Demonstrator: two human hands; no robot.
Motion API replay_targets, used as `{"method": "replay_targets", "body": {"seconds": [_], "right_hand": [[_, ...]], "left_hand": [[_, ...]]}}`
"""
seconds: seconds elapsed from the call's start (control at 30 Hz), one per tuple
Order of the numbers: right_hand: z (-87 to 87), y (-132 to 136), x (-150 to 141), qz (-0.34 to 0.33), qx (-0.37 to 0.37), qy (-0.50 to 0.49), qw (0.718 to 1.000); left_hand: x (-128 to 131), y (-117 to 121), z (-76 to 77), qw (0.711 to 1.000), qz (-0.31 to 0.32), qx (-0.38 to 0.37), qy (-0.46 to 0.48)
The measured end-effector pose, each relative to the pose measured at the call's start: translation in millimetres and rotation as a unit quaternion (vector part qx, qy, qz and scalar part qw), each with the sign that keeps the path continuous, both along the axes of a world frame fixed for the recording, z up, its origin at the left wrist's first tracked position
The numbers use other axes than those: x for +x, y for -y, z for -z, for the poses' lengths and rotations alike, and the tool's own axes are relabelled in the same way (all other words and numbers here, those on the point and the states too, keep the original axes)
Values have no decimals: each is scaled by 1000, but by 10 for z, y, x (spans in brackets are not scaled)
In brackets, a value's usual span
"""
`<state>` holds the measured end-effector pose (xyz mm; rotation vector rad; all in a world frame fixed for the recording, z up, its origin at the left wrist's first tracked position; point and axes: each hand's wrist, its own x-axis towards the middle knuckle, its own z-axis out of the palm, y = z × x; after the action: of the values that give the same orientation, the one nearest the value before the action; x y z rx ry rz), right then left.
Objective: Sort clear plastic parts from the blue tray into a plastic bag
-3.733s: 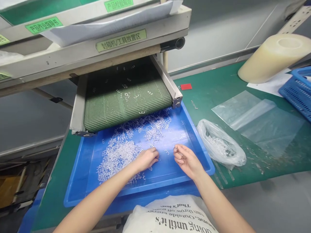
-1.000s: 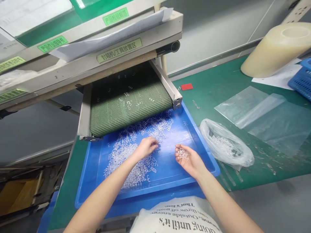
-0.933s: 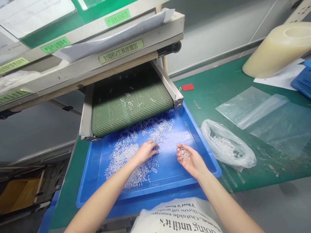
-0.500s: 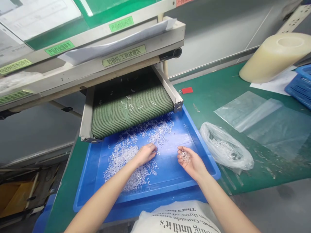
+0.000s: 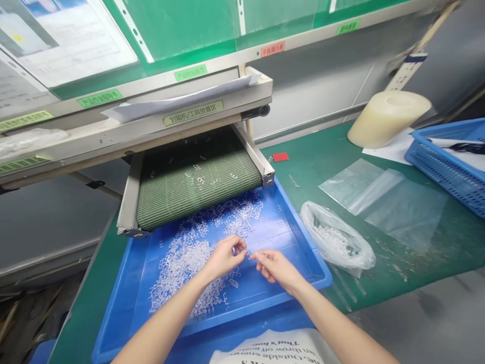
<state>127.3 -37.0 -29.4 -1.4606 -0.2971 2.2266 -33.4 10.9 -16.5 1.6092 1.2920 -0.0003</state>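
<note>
A blue tray [image 5: 303, 242] sits under the end of a green conveyor belt [image 5: 189, 194] and holds a spread of small clear plastic parts [image 5: 182, 258]. My left hand [image 5: 223, 255] hovers over the tray's middle, its fingertips pinched on one small clear part. My right hand [image 5: 276, 268] is right beside it, fingers curled round several clear parts, its fingertips nearly touching the left hand's pinch. More clear parts lie on the belt.
A clear plastic bag [image 5: 335, 237] with more parts lies right of the tray on the green mat. Flat clear bags [image 5: 382, 194], a cream roll of film [image 5: 386, 119] and a blue basket [image 5: 450, 162] stand further right. A printed white bag [image 5: 273, 349] sits at the near edge.
My right hand turned from palm-up to curled and moved left to meet my left hand, which lifted a part out of the pile. The camera tilted up.
</note>
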Motion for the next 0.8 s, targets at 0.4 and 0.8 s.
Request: {"method": "replay_targets", "body": {"seconds": [0.4, 0.8], "right_hand": [[-4, 14, 14, -16, 19, 4, 1000], [-336, -168, 760, 73, 98, 105, 987]], "left_hand": [[87, 2, -61, 940, -229, -213, 135], [1025, -291, -52, 988, -42, -45, 140]]}}
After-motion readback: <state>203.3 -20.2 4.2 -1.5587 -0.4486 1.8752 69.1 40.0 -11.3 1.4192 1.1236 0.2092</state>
